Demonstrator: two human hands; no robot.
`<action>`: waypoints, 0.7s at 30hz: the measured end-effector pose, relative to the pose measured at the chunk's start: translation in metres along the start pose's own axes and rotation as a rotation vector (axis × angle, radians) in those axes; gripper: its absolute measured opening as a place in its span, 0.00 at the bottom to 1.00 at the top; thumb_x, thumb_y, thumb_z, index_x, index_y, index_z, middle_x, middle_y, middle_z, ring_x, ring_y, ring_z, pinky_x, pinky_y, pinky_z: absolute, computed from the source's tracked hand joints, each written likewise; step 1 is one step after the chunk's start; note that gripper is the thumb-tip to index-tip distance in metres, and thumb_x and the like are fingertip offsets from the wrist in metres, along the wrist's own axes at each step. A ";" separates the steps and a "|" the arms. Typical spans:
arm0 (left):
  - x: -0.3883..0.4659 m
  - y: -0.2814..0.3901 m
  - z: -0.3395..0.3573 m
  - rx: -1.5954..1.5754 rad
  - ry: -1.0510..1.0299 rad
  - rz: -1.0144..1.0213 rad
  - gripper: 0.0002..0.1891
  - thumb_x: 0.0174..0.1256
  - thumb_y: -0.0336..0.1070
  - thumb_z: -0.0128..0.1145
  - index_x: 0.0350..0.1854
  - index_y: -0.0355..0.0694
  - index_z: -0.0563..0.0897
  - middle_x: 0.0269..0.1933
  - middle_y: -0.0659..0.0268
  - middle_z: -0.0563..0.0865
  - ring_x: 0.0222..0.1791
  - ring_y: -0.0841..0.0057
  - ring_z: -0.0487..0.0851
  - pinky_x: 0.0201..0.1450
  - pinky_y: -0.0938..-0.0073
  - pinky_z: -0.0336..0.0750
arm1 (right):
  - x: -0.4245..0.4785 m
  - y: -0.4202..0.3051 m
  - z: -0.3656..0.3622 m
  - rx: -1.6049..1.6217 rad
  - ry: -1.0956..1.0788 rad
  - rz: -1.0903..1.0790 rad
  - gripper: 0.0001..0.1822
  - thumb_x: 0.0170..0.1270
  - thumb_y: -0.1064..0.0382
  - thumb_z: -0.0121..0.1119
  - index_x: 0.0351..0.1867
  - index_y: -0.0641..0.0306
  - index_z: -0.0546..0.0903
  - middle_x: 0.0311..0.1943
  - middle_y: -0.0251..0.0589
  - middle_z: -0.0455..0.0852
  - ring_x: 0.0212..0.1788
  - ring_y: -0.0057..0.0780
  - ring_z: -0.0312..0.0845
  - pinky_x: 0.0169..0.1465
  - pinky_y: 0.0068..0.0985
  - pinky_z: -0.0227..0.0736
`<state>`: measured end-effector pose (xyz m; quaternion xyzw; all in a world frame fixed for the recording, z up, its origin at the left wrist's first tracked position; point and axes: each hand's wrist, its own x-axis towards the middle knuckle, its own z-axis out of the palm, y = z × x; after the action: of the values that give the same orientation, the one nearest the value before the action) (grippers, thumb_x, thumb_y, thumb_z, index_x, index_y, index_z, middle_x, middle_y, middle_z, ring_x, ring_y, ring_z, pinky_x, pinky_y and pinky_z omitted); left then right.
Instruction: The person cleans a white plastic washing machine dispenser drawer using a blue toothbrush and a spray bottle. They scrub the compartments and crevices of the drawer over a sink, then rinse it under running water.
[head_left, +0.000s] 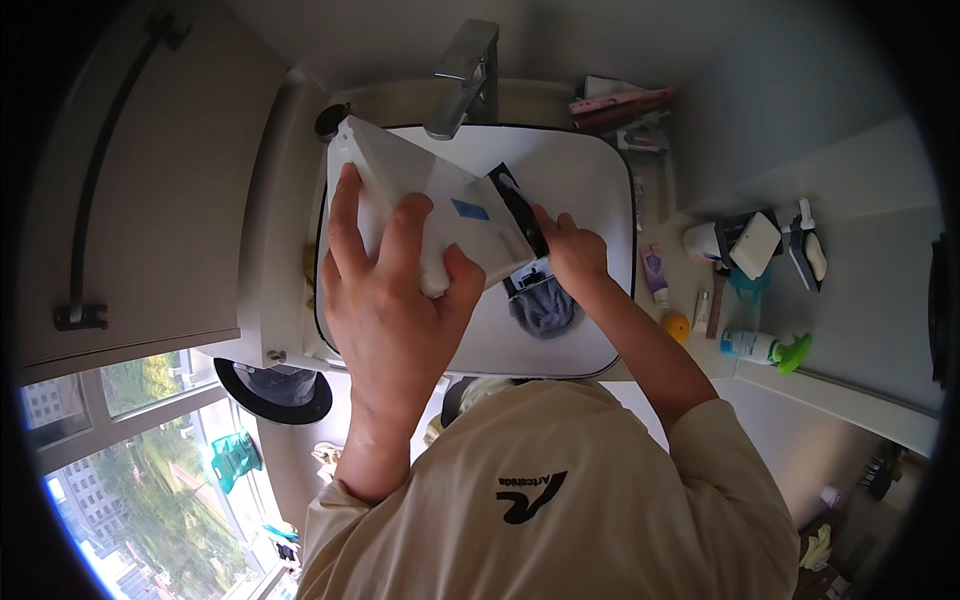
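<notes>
My left hand (390, 300) grips a white, partly translucent plastic box (442, 180), its fingers spread over the near side. Tilted, the box is held over a white basin (592, 172) with a dark rim. A small blue patch marks its surface. My right hand (577, 251) has its fingers on a black strip (517, 210) at the box's right end; its fingertips are partly hidden. Below that end, a grey fluffy cloth (544, 309) is seen against the basin. Whether the black strip belongs to the box, I cannot tell.
A metal faucet (465, 79) rises behind the basin. Along the right counter are a purple tube (654, 274), an orange round thing (676, 327) and a green-topped pump bottle (761, 349). Pink-handled items (619, 105) lie at the back right. A cabinet door (165, 187) stands left.
</notes>
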<state>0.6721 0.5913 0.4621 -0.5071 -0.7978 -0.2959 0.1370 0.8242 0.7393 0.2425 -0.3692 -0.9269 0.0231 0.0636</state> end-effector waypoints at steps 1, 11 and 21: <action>-0.001 -0.002 0.001 0.008 0.004 -0.015 0.21 0.44 0.35 0.61 0.46 0.49 0.79 0.64 0.50 0.70 0.45 0.52 0.81 0.43 0.61 0.78 | -0.020 -0.001 -0.008 0.007 -0.028 -0.007 0.33 0.53 0.70 0.56 0.65 0.52 0.71 0.33 0.41 0.76 0.18 0.34 0.75 0.22 0.30 0.72; -0.005 0.002 0.001 0.032 -0.005 -0.018 0.20 0.44 0.34 0.61 0.46 0.49 0.79 0.63 0.50 0.71 0.50 0.50 0.80 0.45 0.59 0.78 | -0.020 -0.007 -0.002 -0.037 0.116 -0.033 0.28 0.53 0.68 0.56 0.60 0.54 0.75 0.31 0.37 0.78 0.18 0.32 0.76 0.20 0.29 0.72; -0.005 0.000 0.003 0.035 0.037 -0.017 0.20 0.45 0.36 0.62 0.46 0.51 0.79 0.62 0.52 0.72 0.43 0.49 0.83 0.41 0.58 0.80 | -0.134 0.000 -0.024 0.016 -0.158 0.029 0.30 0.56 0.69 0.55 0.65 0.49 0.72 0.28 0.38 0.74 0.15 0.35 0.72 0.20 0.31 0.69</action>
<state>0.6746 0.5892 0.4570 -0.4924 -0.8045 -0.2923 0.1579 0.9243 0.6474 0.2523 -0.3790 -0.9234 0.0603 -0.0071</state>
